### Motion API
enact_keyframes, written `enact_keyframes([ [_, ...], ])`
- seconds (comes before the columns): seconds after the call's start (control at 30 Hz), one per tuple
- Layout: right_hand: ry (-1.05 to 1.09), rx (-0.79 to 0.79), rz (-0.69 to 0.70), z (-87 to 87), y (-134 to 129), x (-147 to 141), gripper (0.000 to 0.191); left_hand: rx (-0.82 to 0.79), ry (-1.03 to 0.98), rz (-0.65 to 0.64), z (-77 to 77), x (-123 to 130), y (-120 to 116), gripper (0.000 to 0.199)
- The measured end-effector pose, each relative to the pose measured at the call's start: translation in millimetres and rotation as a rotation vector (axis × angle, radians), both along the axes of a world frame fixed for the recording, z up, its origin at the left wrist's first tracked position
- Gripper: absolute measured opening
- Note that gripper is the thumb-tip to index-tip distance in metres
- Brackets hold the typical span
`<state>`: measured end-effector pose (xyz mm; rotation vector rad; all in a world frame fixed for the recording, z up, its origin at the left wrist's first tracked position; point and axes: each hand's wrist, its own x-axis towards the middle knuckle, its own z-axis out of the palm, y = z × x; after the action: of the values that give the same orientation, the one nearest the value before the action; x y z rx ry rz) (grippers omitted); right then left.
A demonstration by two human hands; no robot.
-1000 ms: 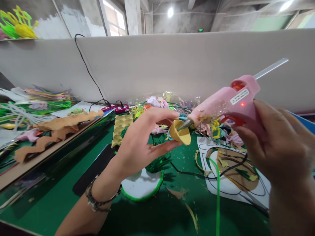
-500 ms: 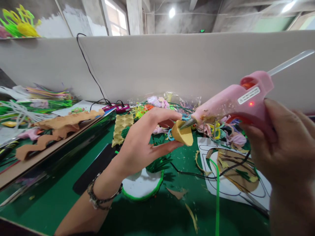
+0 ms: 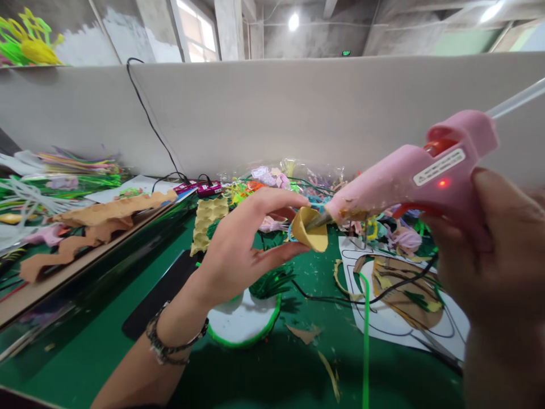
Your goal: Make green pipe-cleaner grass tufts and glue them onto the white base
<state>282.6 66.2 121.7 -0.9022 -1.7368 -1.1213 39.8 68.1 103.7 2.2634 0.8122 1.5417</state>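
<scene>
My left hand (image 3: 242, 244) pinches a small yellow cone-shaped cup (image 3: 310, 232) between thumb and fingers, its open side facing right. A bit of blue shows behind the cup at the fingertips. In my right hand (image 3: 498, 255) is a pink glue gun (image 3: 395, 176) with a red light lit and a clear glue stick (image 3: 517, 99) out of its back. The gun's metal nozzle reaches into the cup's mouth. Below my left hand, a white disc with a green rim (image 3: 244, 321) lies on the green table (image 3: 272, 378), with a dark green tuft (image 3: 270, 283) on it.
Yellow egg-carton card (image 3: 208, 221) and a black flat object (image 3: 159, 298) lie left of centre. Brown card strips (image 3: 110, 210) rest further left. A drawn paper sheet (image 3: 378, 324), a black cable (image 3: 323, 298) and a green strip (image 3: 366, 341) lie right. Colourful craft pieces (image 3: 404, 238) sit behind.
The glue gun has shifted slightly up and right in view, its nozzle still in the cup. The cup and my left hand appear slightly further left, along with the whole scene.
</scene>
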Motion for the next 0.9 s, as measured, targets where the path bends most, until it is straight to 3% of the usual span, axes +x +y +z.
enact_keyframes([
  [0.27, 0.015, -0.021, 0.023, 3.1, -3.7, 0.4, 0.058, 0.031, -0.003, -0.012, 1.0, 1.5, 1.2, 0.031],
  [0.43, 0.043, -0.057, 0.02, 5.3, -4.9, -3.1, 0.033, 0.007, 0.018, -0.008, -0.8, 2.0, 1.1, 0.032],
  [0.53, 0.069, -0.047, -0.004, 5.0, -5.4, -5.1, 0.027, 0.042, 0.019, -0.012, -2.1, 2.4, 1.3, 0.033],
  [0.7, 0.066, -0.003, -0.019, 3.0, -5.7, -5.1, 0.032, 0.073, 0.032, -0.022, -2.9, 3.4, 1.6, 0.034],
  [0.9, -0.01, 0.08, -0.015, 0.1, -4.8, -3.1, 0.054, 0.065, 0.02, 0.007, -4.2, 4.5, 1.9, 0.037],
])
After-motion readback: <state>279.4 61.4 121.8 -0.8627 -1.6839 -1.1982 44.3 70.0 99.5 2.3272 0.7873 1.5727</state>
